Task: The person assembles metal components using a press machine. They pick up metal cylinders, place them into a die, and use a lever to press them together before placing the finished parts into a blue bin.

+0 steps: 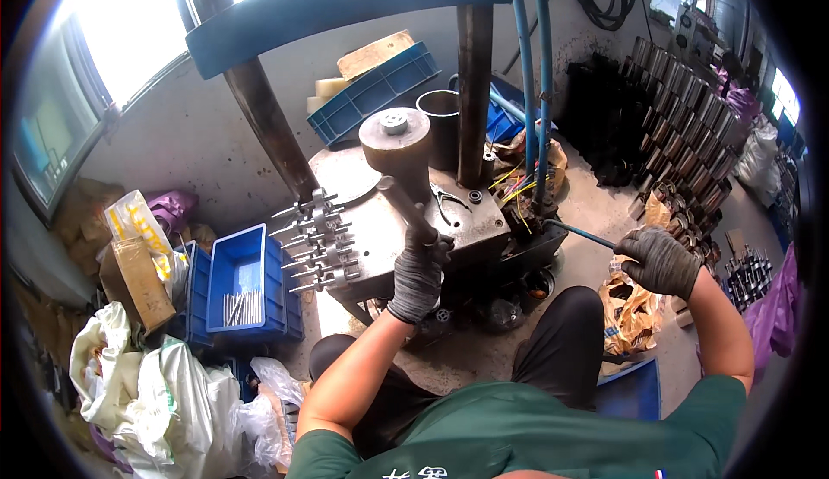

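Observation:
My left hand (419, 276), in a grey glove, is closed around a hammer (402, 200), its dark metal upper part tilted in front of a thick steel cylinder (397, 146). A small round metal part (394, 121) sits on top of that cylinder. Off to the right, my gloved right hand (661, 260) grips the end of a long blue lever (580, 234) running to the press. Pliers (449, 203) with pale blue handles lie on the press table (380, 263), beside a small dark ring (475, 196). Several shafts with round metal flanges (321, 241) line the table's left edge.
Two thick steel columns (275, 129) carry a blue crossbeam (345, 14). Left of the table, a blue crate (226, 259) holds metal rods (243, 308). White sacks (164, 401) lie near left. Metal cylinders (691, 107) are stacked at right, beyond a torn bag of parts (630, 315).

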Demonstrator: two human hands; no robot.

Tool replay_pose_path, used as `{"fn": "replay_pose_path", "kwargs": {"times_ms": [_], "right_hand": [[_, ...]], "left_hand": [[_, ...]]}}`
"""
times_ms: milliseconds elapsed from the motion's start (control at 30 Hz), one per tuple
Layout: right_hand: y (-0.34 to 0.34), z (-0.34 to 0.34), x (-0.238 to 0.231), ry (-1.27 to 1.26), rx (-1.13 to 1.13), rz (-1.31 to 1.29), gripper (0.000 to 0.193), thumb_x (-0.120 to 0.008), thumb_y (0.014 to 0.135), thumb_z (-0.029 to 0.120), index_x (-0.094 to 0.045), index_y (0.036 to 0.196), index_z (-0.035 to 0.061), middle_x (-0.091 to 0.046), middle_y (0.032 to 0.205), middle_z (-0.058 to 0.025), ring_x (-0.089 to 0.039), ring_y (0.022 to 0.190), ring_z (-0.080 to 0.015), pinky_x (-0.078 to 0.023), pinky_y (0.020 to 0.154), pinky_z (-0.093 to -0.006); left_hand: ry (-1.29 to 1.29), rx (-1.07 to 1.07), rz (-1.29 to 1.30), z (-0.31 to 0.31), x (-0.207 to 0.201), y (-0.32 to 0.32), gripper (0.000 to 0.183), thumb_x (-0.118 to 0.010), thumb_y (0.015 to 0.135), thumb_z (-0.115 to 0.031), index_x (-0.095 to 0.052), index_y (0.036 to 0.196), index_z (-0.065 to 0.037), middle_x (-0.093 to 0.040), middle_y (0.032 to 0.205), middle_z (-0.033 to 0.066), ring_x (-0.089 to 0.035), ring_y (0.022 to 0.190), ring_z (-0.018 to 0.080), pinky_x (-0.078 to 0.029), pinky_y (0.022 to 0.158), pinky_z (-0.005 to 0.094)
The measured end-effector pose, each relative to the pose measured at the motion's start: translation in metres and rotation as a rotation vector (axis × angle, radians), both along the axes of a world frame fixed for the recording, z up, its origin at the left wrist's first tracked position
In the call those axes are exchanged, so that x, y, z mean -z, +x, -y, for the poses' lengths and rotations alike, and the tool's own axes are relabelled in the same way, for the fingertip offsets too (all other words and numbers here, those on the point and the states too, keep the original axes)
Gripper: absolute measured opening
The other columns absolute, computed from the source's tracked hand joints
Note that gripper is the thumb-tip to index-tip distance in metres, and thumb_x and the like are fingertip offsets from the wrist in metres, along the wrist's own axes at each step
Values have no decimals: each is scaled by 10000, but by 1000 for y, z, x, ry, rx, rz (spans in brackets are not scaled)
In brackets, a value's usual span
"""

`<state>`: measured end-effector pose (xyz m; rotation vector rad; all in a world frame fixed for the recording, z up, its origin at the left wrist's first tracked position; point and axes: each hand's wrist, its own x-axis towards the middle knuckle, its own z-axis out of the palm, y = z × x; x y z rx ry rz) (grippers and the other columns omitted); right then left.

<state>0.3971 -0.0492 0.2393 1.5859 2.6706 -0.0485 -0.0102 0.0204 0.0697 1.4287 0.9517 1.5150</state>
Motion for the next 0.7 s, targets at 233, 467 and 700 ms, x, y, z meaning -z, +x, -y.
{"fn": "replay_pose_path", "kwargs": {"times_ms": [233,467,700], "right_hand": [[-24,-45,12,734,-68,-530,318,-676,840,-49,-660,1152,12,-669,1086,-195,-665,997,-389,-559,868,-426],[-40,-138,-41,708,193,-536,663,-705,920,478,-589,1399,35,-621,1297,-242,-657,1141,-380,-541,983,-417],[-50,-148,-57,558,256,-357,472,-702,929,426,-717,1157,13,-714,1066,-181,-696,996,-353,-554,906,-435]], "left_hand": [[303,-154,275,-116,-98,-56,391,-517,1048,-4,-363,1400,-78,-651,1066,117,-696,945,214,-623,820,350],[212,-334,230,-223,-151,-77,333,-499,980,121,-459,1225,-100,-625,916,89,-688,780,197,-631,664,317],[92,-305,76,-250,-150,-78,349,-437,967,143,-483,1211,-104,-608,885,85,-633,719,187,-538,572,301]]}}
